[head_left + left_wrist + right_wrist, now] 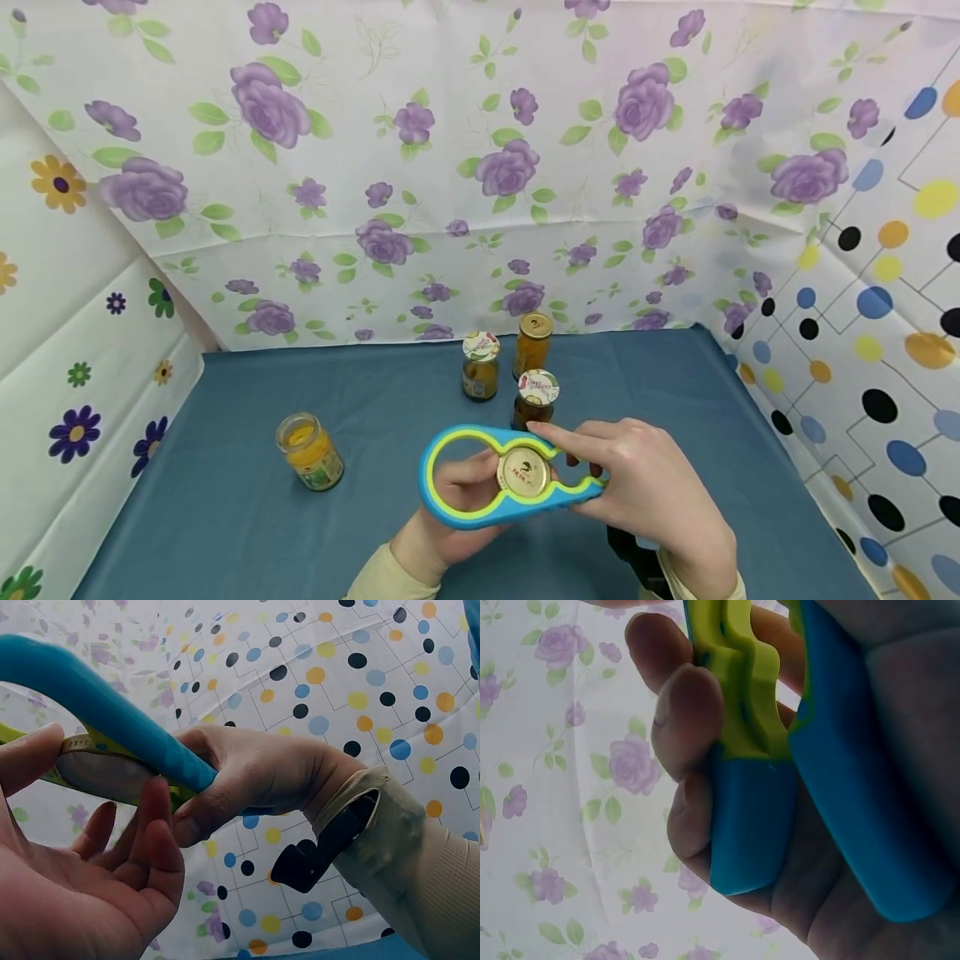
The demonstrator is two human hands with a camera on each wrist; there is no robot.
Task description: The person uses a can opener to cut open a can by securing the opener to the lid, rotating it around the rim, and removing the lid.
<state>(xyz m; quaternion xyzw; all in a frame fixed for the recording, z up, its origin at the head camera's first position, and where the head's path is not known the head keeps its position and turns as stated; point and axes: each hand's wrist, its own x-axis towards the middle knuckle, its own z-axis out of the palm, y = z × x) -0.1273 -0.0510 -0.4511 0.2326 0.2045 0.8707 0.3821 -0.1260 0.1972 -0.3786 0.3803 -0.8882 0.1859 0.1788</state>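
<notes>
My right hand (pixel 648 483) grips the two handles of a blue and yellow-green jar opener (pixel 442 433), its fingers curled round them in the right wrist view. Between the opener's arms sits a round gold jar lid (pixel 523 472). No jar shows under it; its pale underside appears in the left wrist view. My left hand (pixel 97 877) is below the opener, thumb at one edge of the lid and fingertips at the opposite edge, pinching it. An open glass jar (pixel 321 462) of yellow-orange contents stands on the left of the table, without a lid.
Beyond the hands stand a dark jar with a white patterned lid (pixel 538 388), a similar jar (pixel 480 379) and a taller gold-lidded jar (pixel 533 346). A blue cloth (pixel 225 517) covers the table. Patterned sheets (pixel 450 167) enclose its back and sides.
</notes>
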